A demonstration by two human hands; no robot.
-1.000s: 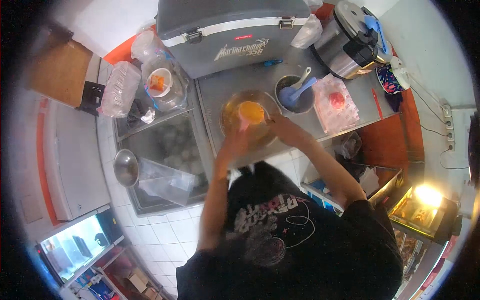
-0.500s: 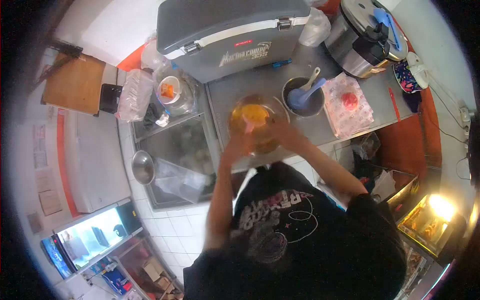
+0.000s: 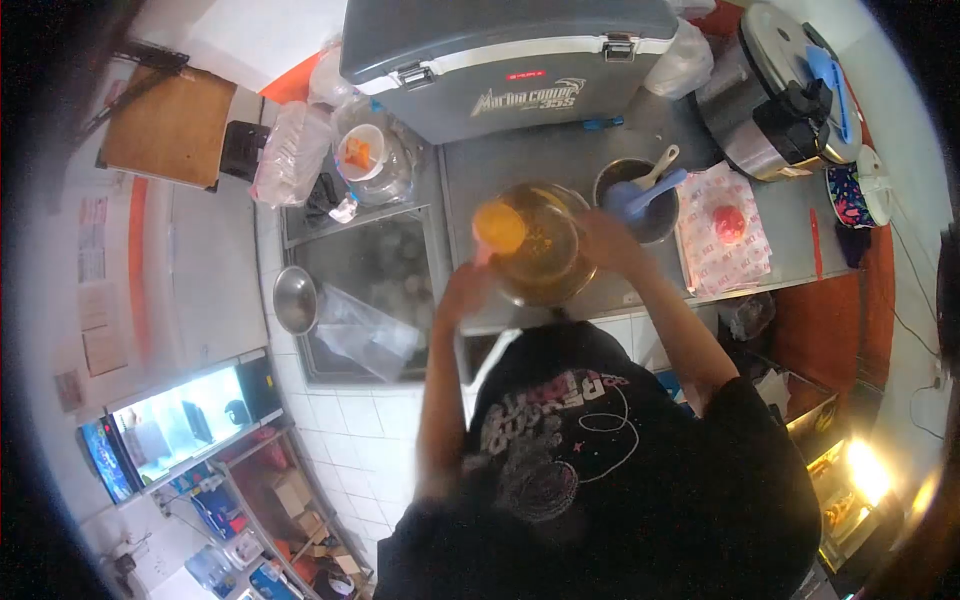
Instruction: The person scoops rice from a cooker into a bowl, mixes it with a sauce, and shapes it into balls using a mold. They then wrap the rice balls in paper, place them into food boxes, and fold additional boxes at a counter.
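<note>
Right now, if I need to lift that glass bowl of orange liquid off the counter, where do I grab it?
Take the glass bowl by its rim on two opposite sides, coming from the near counter edge. It is wide, round and has no handle, so one hand would probably tip it. The right hand already sits at its right rim; the left hand holds an orange scoop over the left.
</note>
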